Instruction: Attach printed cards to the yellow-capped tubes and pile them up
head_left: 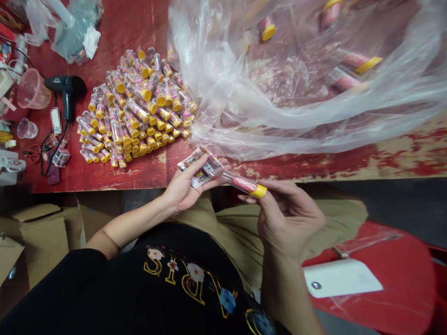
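My left hand (185, 188) is closed around a small stack of clear printed sleeves (199, 174), thumb on top. In my right hand (289, 211) is a clear plastic tube (240, 181) with pinkish-red contents, pinched by its yellow cap. The tube's far end meets the sleeves at my left fingers; I cannot tell how far inside one it sits. Beyond my left hand, a big pile of yellow-capped tubes (139, 107) in printed wrappers lies on the red table (160, 170). To its right spreads a large clear plastic bag (279, 116) with several tubes inside.
A black hair dryer (68, 88), a pink basket (33, 88), red-handled scissors (32, 153) and a clear cup (27, 129) are on the table's left. Cardboard boxes (45, 232) stand below. A white phone-like object (344, 278) lies on a red stool (401, 260) at right.
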`<move>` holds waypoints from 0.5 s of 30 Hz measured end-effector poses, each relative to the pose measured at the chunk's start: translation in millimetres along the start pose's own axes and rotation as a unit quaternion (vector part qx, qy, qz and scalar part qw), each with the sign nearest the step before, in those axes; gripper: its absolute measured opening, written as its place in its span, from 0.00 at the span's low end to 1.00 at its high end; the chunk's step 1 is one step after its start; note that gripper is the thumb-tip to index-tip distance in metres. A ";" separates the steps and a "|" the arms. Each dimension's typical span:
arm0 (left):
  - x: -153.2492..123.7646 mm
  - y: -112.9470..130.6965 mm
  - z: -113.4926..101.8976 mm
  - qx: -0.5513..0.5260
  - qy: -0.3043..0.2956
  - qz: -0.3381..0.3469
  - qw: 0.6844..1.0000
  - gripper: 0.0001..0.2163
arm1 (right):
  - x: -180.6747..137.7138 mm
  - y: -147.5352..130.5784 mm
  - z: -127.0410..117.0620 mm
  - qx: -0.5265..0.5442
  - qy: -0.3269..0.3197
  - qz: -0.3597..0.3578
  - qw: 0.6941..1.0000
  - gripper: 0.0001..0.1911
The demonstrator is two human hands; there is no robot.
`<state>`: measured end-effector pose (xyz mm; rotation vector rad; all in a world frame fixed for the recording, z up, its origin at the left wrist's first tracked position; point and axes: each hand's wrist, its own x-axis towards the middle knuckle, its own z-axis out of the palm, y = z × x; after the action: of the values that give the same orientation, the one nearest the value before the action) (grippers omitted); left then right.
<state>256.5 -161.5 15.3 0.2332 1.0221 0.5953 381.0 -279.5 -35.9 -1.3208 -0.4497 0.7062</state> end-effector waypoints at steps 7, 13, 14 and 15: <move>7.6 -6.1 -1.7 -0.004 0.042 0.053 0.998 0.01 | 2.9 8.0 -3.3 0.087 0.008 0.038 0.995 0.07; 11.8 -9.1 -4.8 -0.001 0.052 0.049 0.997 0.02 | 4.4 5.1 -0.1 0.097 0.015 0.030 0.995 0.06; 11.7 -9.3 -5.1 0.001 0.048 0.045 0.998 0.03 | 4.9 3.9 1.4 0.101 0.022 0.028 0.994 0.07; 11.4 -9.6 -5.5 0.004 0.043 0.041 0.998 0.04 | 5.4 2.8 2.9 0.106 0.027 0.025 0.994 0.07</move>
<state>259.6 -163.3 -0.2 0.2601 1.1013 0.6805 382.4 -273.4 -38.5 -1.1516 -0.2900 0.7369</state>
